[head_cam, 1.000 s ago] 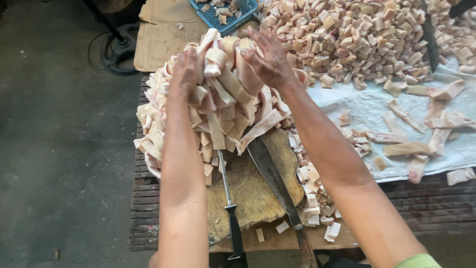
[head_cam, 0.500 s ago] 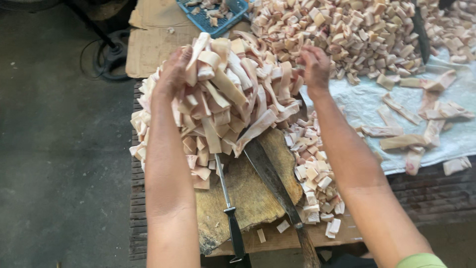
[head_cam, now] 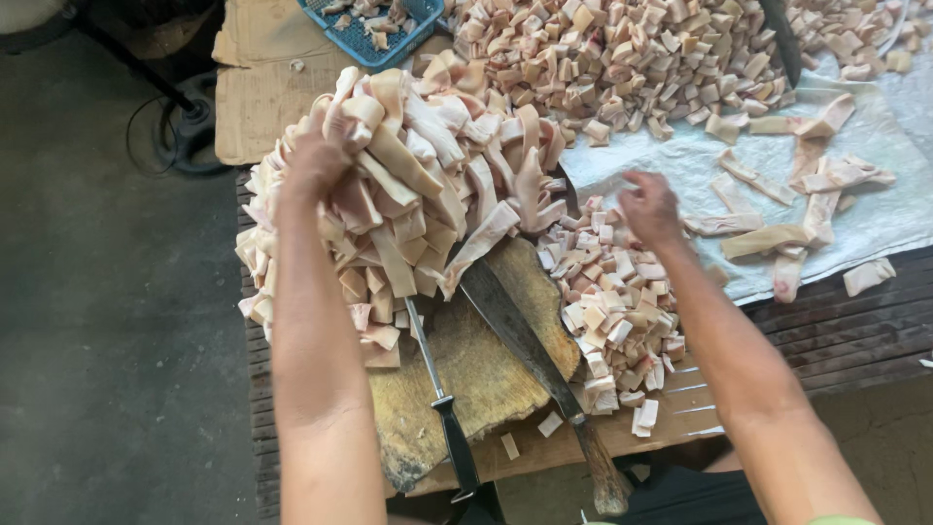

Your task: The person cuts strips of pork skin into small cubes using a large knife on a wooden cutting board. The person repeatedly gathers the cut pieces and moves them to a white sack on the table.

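Observation:
My left hand (head_cam: 321, 156) rests on the left top of a tall heap of pale pink strips (head_cam: 418, 185), its fingers curled into them. My right hand (head_cam: 649, 206) hovers to the right of the heap, above a pile of small cut cubes (head_cam: 607, 301), fingers loosely bent and holding nothing. A worn wooden chopping block (head_cam: 486, 374) lies below the heap. On it lie a broad cleaver (head_cam: 525, 340) and a sharpening steel with a black handle (head_cam: 442, 394).
A large mound of cut cubes (head_cam: 622, 58) fills the top. Long strips (head_cam: 797, 209) lie on a white sheet (head_cam: 875, 219) at the right. A blue basket (head_cam: 374, 24) and cardboard (head_cam: 258, 102) sit at the top left. Grey floor lies left of the slatted bench.
My right hand left the heap of strips and moved right and down, over the small cut cubes. My left hand stayed on the heap's left side.

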